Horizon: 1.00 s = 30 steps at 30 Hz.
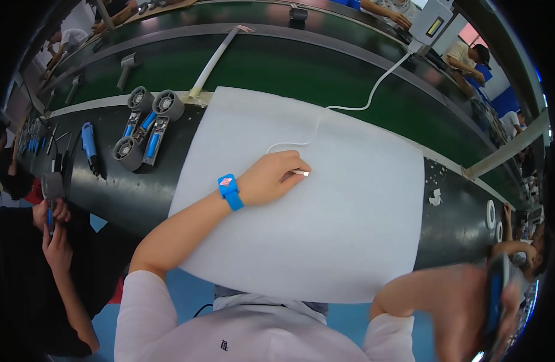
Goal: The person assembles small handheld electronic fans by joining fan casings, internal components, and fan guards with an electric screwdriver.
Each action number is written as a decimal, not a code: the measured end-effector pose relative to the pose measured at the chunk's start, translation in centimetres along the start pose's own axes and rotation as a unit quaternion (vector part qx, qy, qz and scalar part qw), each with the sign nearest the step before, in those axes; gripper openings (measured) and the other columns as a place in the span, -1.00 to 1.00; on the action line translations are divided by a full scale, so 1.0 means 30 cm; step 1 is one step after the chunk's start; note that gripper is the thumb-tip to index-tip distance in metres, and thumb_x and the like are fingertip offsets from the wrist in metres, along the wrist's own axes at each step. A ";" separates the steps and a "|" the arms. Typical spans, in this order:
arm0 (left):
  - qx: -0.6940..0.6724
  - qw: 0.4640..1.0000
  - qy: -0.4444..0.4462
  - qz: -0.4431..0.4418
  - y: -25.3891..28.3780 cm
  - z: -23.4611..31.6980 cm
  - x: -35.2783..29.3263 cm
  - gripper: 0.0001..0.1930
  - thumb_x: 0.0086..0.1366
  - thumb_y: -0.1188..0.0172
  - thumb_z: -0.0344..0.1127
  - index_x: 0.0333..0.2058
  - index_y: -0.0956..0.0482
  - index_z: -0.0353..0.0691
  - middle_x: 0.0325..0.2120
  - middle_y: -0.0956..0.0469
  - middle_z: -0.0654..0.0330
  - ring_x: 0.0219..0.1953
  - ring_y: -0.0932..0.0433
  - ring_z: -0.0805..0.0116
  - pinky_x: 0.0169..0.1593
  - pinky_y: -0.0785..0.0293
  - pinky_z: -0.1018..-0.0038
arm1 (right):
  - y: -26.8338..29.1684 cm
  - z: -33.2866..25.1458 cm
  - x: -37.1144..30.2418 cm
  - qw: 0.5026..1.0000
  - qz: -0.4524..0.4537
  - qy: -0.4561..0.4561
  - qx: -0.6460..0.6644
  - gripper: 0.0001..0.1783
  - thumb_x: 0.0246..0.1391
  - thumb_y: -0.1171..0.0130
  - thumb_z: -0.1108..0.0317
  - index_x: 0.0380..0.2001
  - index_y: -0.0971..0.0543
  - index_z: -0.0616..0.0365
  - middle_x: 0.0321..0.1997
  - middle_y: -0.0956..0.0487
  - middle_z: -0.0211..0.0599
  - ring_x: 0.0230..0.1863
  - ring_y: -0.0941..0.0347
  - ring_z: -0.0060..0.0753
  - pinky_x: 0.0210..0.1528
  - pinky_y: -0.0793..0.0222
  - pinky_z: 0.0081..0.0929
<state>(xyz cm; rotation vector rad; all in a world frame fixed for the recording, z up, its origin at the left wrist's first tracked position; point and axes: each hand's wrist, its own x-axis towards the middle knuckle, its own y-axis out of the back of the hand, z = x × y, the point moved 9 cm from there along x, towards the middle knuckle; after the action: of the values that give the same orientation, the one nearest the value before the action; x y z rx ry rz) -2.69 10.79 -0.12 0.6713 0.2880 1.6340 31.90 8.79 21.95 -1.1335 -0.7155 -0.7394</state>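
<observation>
My left hand, with a blue wristband on its wrist, is closed over a white foam sheet. It pinches a white cable, whose small pale plug sticks out past the fingertips. The cable runs from behind the hand toward the far edge of the sheet. At the lower right, away from the sheet, my right hand is smeared by motion. Its fingers wrap round a long dark device with a blue part, too blurred to name exactly.
Several grey handheld fans with blue cells lie left of the sheet, beside a blue electric screwdriver. A green conveyor belt runs beyond. A white box hangs above it. White rings lie right; a co-worker's hands are left.
</observation>
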 end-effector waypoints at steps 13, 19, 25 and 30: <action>0.003 1.000 -0.005 0.006 0.022 -0.013 -0.017 -0.89 0.21 -0.11 -0.45 -0.29 -0.56 -0.30 -0.42 -0.47 0.11 -0.41 -0.47 0.19 -0.29 -0.41 0.39 | -0.235 0.077 -0.212 0.928 -0.113 -0.353 -0.033 -0.27 0.05 0.11 -0.28 -0.16 -0.38 0.29 -0.35 -0.35 -0.20 -0.48 -0.21 -0.35 -0.42 -0.11 -0.40; 0.002 1.000 0.000 -0.003 0.019 -0.005 -0.015 -0.88 0.20 -0.11 -0.45 -0.29 -0.55 -0.30 -0.42 -0.47 0.11 -0.41 -0.48 0.19 -0.30 -0.41 0.39 | -0.265 -0.019 -0.246 0.938 -0.220 -0.261 0.065 -0.20 0.09 0.12 -0.30 0.08 -0.25 0.22 -0.25 -0.30 -0.24 -0.50 -0.21 -0.36 -0.43 -0.08 -0.45; 0.003 1.000 -0.015 0.010 0.019 -0.017 -0.023 -0.88 0.20 -0.11 -0.45 -0.28 -0.55 -0.30 -0.42 -0.47 0.11 -0.40 -0.48 0.19 -0.30 -0.42 0.40 | -0.236 0.108 -0.365 0.800 -0.126 -0.581 0.080 -0.35 0.08 0.06 -0.11 -0.01 -0.29 0.26 -0.31 -0.30 -0.32 -0.53 -0.18 -0.43 -0.37 -0.12 -0.44; 0.007 1.000 -0.012 0.004 0.013 -0.015 -0.019 -0.87 0.21 -0.12 -0.46 -0.26 -0.55 -0.28 -0.41 -0.47 0.14 -0.41 -0.45 0.25 -0.32 -0.39 0.44 | -0.243 -0.105 -0.125 0.995 -0.045 -0.052 0.078 -0.42 0.23 0.34 -0.23 -0.19 -0.29 0.13 -0.43 -0.35 -0.30 -0.67 -0.25 -0.50 -0.63 -0.22 -0.53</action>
<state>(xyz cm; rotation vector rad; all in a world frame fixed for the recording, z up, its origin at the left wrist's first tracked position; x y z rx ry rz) -3.25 10.27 -0.42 0.7020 0.2798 1.6320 24.22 4.53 21.89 -1.0072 -0.9025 -0.6912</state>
